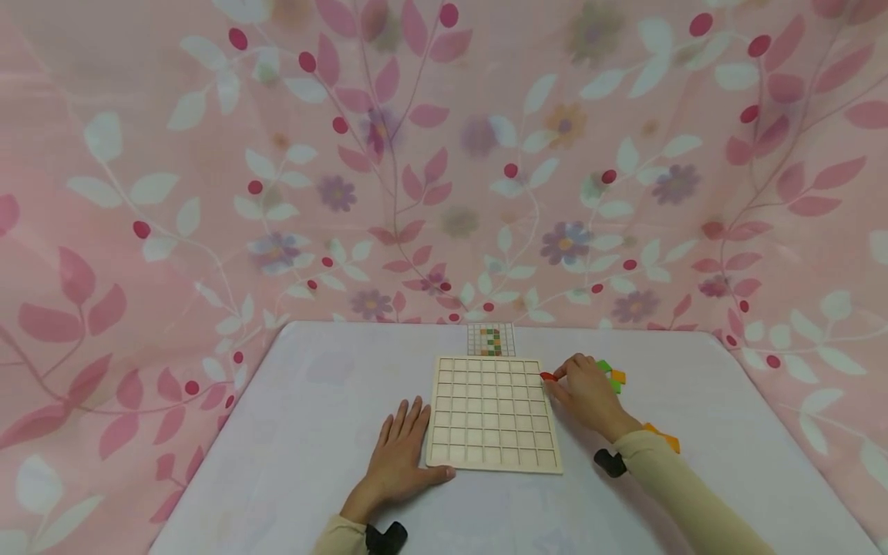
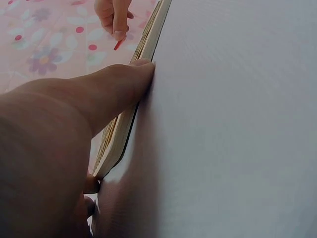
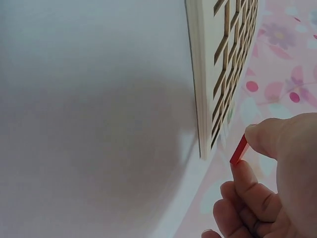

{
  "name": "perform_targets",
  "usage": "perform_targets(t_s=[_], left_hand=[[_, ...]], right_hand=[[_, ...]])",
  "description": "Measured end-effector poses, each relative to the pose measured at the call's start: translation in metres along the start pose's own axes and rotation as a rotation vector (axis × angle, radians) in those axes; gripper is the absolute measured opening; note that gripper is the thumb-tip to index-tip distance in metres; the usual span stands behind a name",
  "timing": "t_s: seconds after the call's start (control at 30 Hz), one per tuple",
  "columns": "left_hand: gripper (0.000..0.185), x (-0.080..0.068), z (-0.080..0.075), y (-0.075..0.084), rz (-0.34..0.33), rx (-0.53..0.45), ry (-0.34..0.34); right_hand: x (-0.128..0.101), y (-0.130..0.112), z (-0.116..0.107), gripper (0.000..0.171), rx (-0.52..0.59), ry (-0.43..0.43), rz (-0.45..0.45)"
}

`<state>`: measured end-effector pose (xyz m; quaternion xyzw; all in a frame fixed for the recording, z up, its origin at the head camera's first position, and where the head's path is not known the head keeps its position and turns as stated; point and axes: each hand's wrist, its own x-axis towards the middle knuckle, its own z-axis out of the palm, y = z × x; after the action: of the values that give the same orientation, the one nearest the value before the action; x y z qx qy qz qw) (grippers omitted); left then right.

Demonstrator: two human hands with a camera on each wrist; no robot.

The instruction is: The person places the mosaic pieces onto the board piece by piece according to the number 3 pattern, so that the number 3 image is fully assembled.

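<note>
A pale wooden grid board (image 1: 492, 416) lies flat on the white table (image 1: 312, 432), all its cells bare. My left hand (image 1: 402, 443) rests flat beside the board's left edge, fingers straight, with the thumb (image 2: 116, 91) against the board's side (image 2: 148, 42). My right hand (image 1: 560, 379) is at the board's far right corner, where thumb and forefinger pinch a small red tile (image 1: 548, 377). In the right wrist view the red tile (image 3: 239, 150) hangs just off the board's corner (image 3: 208, 144), clear of it. The left wrist view shows the same red tile (image 2: 119, 44) far off.
Loose green and orange tiles (image 1: 612, 375) lie just beyond the right hand. Another orange piece (image 1: 664, 438) sits by the right sleeve. A small pattern card (image 1: 491, 339) lies behind the board. Pink floral cloth (image 1: 444, 154) surrounds the table.
</note>
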<state>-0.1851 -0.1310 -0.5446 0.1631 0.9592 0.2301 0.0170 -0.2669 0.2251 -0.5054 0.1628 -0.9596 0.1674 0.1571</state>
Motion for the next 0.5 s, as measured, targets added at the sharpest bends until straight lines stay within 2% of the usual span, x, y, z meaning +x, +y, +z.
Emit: perform_targets(t_s=[0.23, 0.5], left_hand=[[0.111, 0.000, 0.000, 0.000, 0.015, 0.006, 0.016], [0.111, 0.001, 0.001, -0.001, 0.009, 0.000, 0.016]], right_hand=[[0.006, -0.011, 0.009, 0.032, 0.034, -0.038, 0.073], [0.018, -0.022, 0.016, 0.033, 0.012, -0.087, 0.099]])
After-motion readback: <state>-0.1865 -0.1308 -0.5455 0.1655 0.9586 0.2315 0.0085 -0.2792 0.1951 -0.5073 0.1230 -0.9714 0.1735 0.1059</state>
